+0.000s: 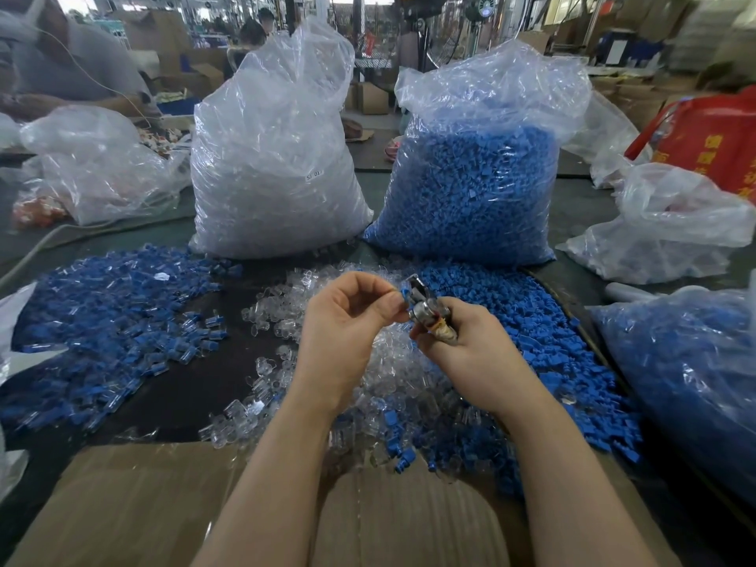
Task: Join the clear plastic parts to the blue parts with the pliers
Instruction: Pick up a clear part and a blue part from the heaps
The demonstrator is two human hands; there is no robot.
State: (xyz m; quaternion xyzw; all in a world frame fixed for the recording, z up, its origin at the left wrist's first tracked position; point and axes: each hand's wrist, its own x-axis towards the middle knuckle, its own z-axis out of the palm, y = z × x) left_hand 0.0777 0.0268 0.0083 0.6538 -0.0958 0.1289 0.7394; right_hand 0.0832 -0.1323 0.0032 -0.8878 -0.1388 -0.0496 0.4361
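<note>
head view: one frame, wide-angle, looking down at a work table [581,206] with both bare forearms coming in from the bottom
left hand [347,321]: raised over the middle of the table, fingers curled in, thumb and fingertips pinched narrow on a small blue part [405,289]
blue part: held at the nose of the pliers [425,304], touching the metal; whether a clear piece is already on it, cannot tell
right hand [470,345]: fist closed round the pliers' handles, just right of the left hand, fingers wrapped tight
pliers: metal head points up and left toward the left fingertips; handles mostly hidden in the fist; jaws too small to read as parted or closed
loose clear parts [286,304]: heap spread on the table under and left of the hands
loose blue parts [544,333]: heap to the right of the hands, running down toward the near edge
joined pieces [106,321]: blue-and-clear pile on the left, well apart from the hands
bag of clear parts [270,157]: tall plastic sack, upright, behind the clear heap
bag of blue parts [470,178]: upright sack just beside it on the right
second blue bag [695,382]: at the right edge, near
cardboard [135,505]: flat sheet at the near edge, under the forearms
red bag [703,141]: far right, behind crumpled plastic
background: other people seated, blurred
</note>
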